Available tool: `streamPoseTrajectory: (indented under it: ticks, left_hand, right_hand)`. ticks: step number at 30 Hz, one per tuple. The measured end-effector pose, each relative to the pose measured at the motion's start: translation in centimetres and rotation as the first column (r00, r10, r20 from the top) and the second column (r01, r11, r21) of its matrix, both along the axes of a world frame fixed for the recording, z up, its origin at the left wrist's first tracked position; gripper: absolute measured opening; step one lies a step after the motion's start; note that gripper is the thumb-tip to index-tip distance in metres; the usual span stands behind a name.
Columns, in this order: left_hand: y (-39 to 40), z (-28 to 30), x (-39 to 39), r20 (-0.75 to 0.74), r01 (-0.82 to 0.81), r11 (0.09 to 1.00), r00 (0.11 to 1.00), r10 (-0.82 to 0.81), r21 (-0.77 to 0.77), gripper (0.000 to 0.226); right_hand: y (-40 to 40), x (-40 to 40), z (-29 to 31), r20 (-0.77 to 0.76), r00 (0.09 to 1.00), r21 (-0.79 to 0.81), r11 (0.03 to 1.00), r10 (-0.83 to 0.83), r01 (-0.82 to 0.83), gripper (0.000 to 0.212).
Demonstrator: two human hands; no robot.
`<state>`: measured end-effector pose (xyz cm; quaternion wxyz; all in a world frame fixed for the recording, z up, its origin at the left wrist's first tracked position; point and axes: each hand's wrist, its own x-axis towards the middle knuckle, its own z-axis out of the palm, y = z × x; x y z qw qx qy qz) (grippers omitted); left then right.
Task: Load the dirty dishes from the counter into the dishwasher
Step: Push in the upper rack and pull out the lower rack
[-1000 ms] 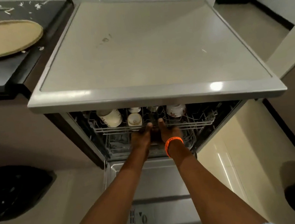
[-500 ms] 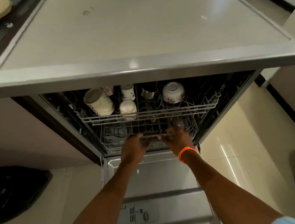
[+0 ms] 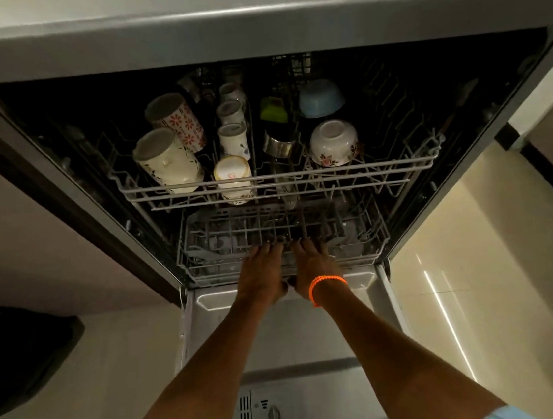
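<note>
both hands grip front rail of lower rack (image 3: 204, 252): left hand (image 3: 261, 273), right hand (image 3: 312, 263); cups in upper rack (image 3: 384, 166) at 12 o'clock.

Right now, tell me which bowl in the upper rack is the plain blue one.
The blue bowl at the back right, upside down. The white bowl in front of it has flowers around its rim.

Counts in the dishwasher
Six cups (image 3: 168, 159), two bowls (image 3: 333, 142), two racks (image 3: 279, 181), two hands (image 3: 261, 273).
</note>
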<state>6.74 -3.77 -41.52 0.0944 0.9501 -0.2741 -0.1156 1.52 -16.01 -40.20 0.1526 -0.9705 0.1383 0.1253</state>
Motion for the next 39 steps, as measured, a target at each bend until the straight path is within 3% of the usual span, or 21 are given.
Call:
streamPoseTrajectory:
  ticks: [5,13,28,39]
  left_hand:
    - [1.3,-0.9,-5.1,-0.035,-0.029,0.999,0.999,0.028,-0.025,0.097]
    - [3.6,1.3,-11.1,-0.138,-0.043,0.998,0.989,0.048,0.037,0.082]
    - [9.3,3.4,-27.0,-0.207,-0.058,0.998,0.976,0.062,0.022,0.071]
    - [13.0,5.3,-35.2,-0.344,-0.017,0.999,0.939,0.032,0.049,0.074]
  right_hand:
    - [1.5,-4.8,-1.3,-0.096,0.993,0.132,0.988,-0.074,0.086,0.102]
    - [4.1,-11.2,1.0,-0.064,0.996,0.128,0.989,-0.062,0.070,0.078]
    - [10.6,-27.3,2.7,-0.127,0.988,0.098,0.990,-0.084,0.097,0.089]
    - [13.6,-35.6,4.8,-0.290,0.953,0.131,0.984,-0.081,0.123,0.085]
